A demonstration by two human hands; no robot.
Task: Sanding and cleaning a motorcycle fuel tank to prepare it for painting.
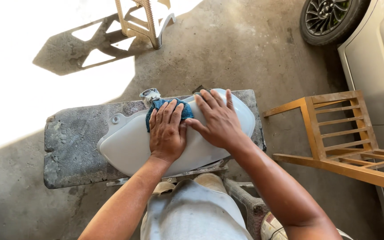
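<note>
A grey padded bench carries a white tank, lying lengthwise across it. On top of the tank, the left hand presses flat on a blue cloth, fingers stretched out and closed together, clasping nothing. Just right of it, touching the tank, the right hand lies spread, fingers open. Right of the tank, well apart, lies a tipped wooden chair; a car wheel stands beyond it.
</note>
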